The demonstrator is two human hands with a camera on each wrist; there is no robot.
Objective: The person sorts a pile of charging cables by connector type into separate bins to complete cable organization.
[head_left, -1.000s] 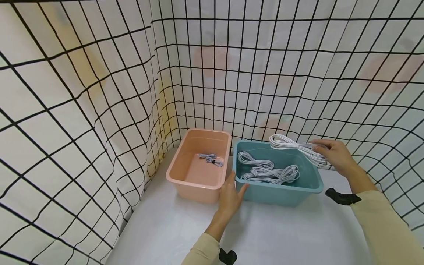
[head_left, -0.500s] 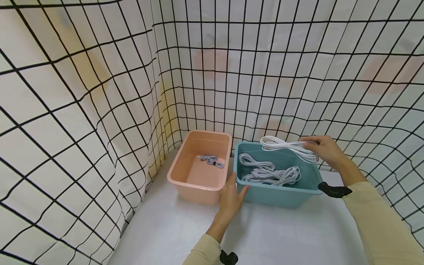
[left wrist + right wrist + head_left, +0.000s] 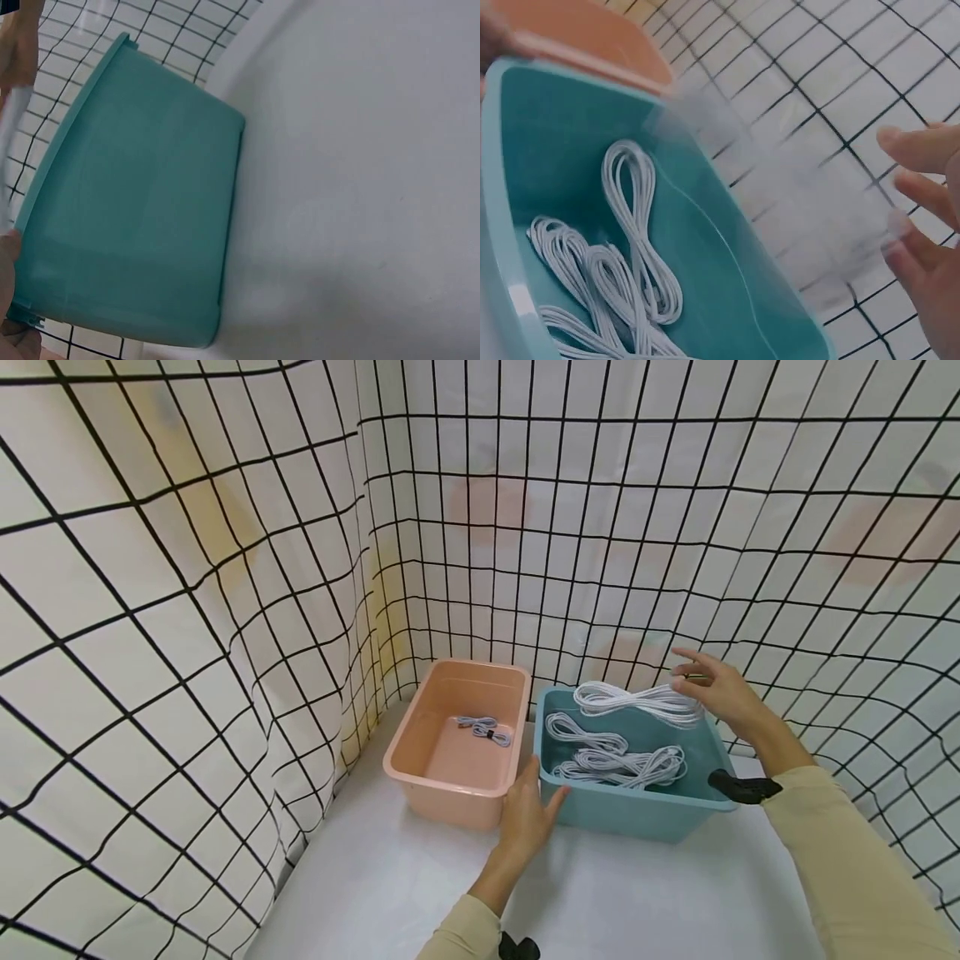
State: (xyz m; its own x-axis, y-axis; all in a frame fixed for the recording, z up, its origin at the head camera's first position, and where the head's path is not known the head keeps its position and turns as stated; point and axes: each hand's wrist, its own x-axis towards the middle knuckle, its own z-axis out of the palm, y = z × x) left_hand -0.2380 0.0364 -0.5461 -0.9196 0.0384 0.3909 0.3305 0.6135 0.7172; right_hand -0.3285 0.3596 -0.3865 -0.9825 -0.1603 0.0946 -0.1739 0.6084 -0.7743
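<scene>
Over the last second your right hand (image 3: 712, 693) has carried the coiled bundle of white cable (image 3: 637, 700) from the 3 o'clock rim of the teal rectangular plastic bin (image 3: 637, 814) inward, toward 9 o'clock. The bundle now hangs over the bin's far half, above the loose white cable coils (image 3: 615, 756) already lying inside. You pinch it at its right end with thumb and forefinger, the other fingers spread. In the right wrist view the bundle is only a blur, so I judge it is moving fast.

Your left hand (image 3: 528, 814) has stayed put: it grips the teal bin's near 9 o'clock corner, thumb on the rim, steadying it. That reads as a lift out of the bin, or a swing toward the peach rectangular plastic bin (image 3: 450, 785) at 9 o'clock, which holds one small grey tied cable (image 3: 483, 728).

The two bins stand touching side by side. The black-gridded white curtain (image 3: 225, 610) closes in just behind both at 12 o'clock and along 9 o'clock. Open white table (image 3: 600, 893) lies at 6 o'clock, toward you.
</scene>
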